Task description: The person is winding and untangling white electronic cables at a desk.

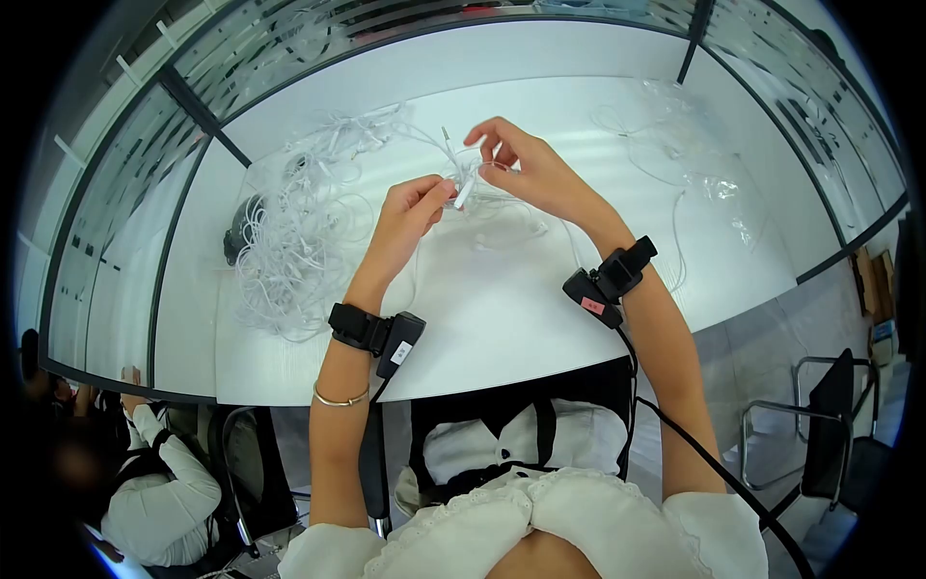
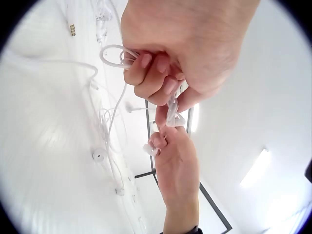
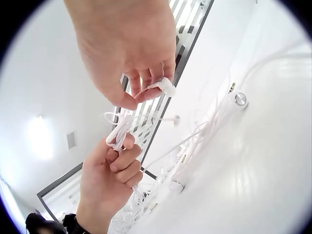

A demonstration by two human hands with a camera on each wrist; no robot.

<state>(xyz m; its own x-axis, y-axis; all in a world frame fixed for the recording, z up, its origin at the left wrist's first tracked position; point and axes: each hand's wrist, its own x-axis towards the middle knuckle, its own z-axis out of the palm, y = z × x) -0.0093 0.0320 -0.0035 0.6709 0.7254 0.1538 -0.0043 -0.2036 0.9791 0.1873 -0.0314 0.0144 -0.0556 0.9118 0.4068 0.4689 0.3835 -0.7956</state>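
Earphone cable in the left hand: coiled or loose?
Coiled. The left hand grips the earphone cable bunched into small loops; the right hand pinches a stretch of it.

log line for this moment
left hand grips coiled cable | right hand pinches same cable | earphone pile on table

Over the table (image 1: pixel 502 328), the held cable (image 1: pixel 466 189) sits between cable heap (image 1: pixel 299 241), left, and bags (image 1: pixel 699 159), right.

The earphone cable (image 1: pixel 466 188) in the hands is white. The table (image 1: pixel 502 318) under them is white too. Left of them, the cable pile (image 1: pixel 299 241) is white.
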